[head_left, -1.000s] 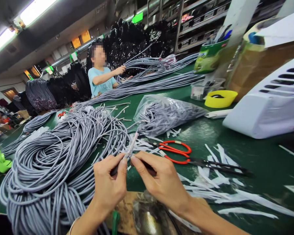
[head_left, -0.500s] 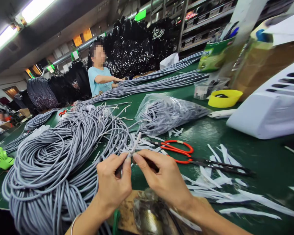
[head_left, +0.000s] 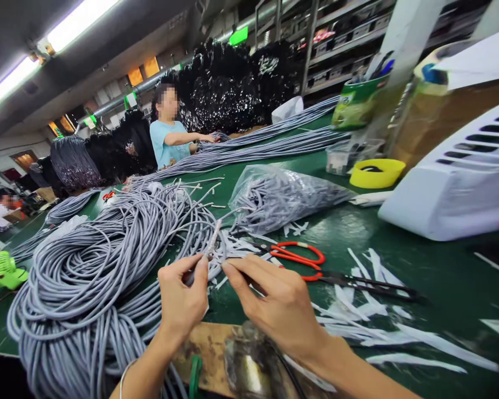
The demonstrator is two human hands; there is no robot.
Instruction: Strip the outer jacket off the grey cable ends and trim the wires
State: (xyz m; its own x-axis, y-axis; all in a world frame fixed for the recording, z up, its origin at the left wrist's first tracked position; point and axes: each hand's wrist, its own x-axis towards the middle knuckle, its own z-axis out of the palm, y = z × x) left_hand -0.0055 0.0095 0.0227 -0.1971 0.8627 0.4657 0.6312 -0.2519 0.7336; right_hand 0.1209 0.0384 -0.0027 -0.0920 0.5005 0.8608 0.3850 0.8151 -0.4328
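My left hand (head_left: 182,296) pinches a grey cable between thumb and forefinger. The cable's whitish end (head_left: 214,237) sticks up and away from me past the fingertips. Just to the right, a small gap apart, my right hand (head_left: 276,302) has its thumb and forefinger pressed together; whether anything is between them I cannot make out. A large coiled heap of grey cables (head_left: 95,260) lies by my left hand. Beyond my right hand are scissors with red handles (head_left: 301,253), lying among white strips (head_left: 370,332).
A clear plastic bag (head_left: 289,197) of grey cable pieces lies ahead on the green table (head_left: 336,227). To the right stand a white slotted housing (head_left: 453,188), a yellow ring (head_left: 376,173) and a green can (head_left: 357,105). Across the table, a person (head_left: 168,133) handles long cables. Below my hands is a metal device (head_left: 251,360).
My hands have moved slightly apart, the left one shifting left with the cable. The right fingertips have come away from the cable. The person across has moved a hand along the long cables.
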